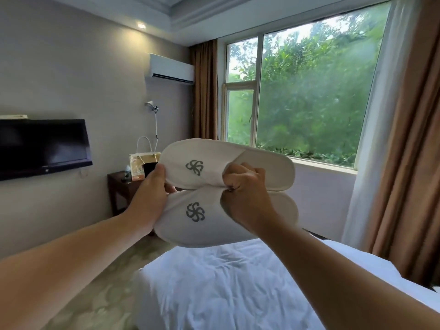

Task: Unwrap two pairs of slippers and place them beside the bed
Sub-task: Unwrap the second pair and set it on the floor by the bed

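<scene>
Right hand (242,186) has its fingers curled tight and pinches the upper-band edges of both slippers where they meet. Left hand (152,189) clamps the toe ends, thumb on the front of the top one, other fingers tucked behind. The grip holds a white terry hotel slipper with a grey swirl logo (181,153), set edge to edge above a matching white lower slipper (195,232). Both are in the air above the white-sheeted bed (214,282), touching only the hands. No wrapper discernible; second pair not in view. Risk: the right pinch takes only thin fabric, so tugging the pair apart could slip it and drop one onto the bed, not the floor beside it. Each long axis runs roughly level, toes toward the bed's left edge, open heels out over the bed, logos facing the camera.
</scene>
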